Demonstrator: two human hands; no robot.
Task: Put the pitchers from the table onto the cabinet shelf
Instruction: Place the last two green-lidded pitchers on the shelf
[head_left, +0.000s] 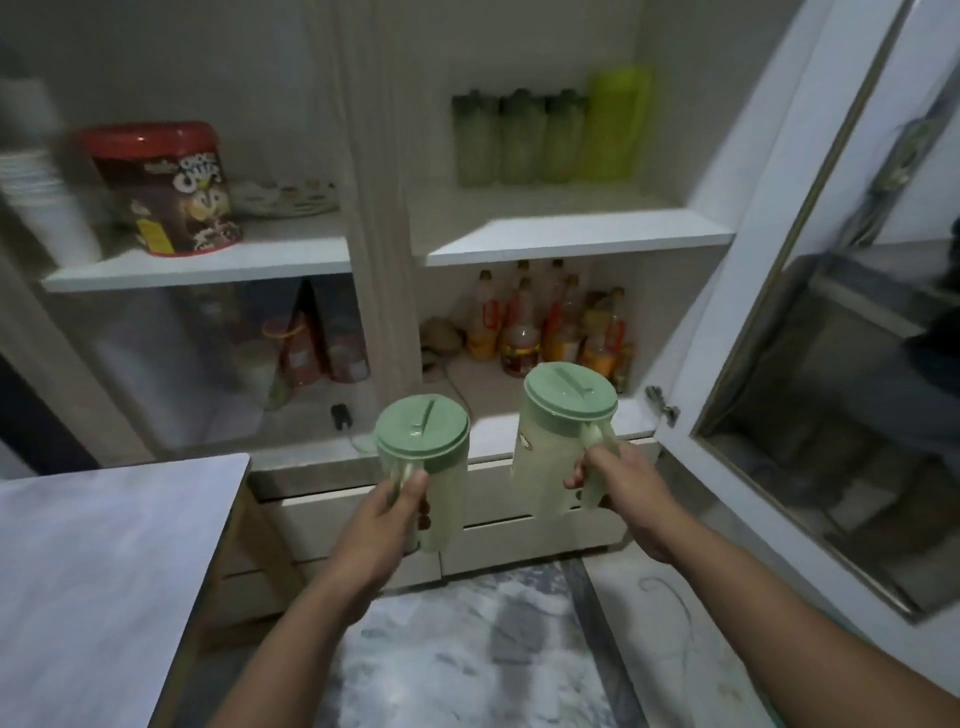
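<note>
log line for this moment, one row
phase: carry | left hand: left pitcher | right hand: right pitcher | cabinet door: open

The red-lidded tub (169, 189) on the left shelf reads "Choco".

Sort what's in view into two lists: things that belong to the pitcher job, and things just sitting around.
Part of the job:
left pitcher, held in the left hand
right pitcher, held in the right hand
cabinet shelf
table

Just sitting around:
red-lidded cereal tub
green tumblers
lime-green container
sauce bottles
stack of white cups
</note>
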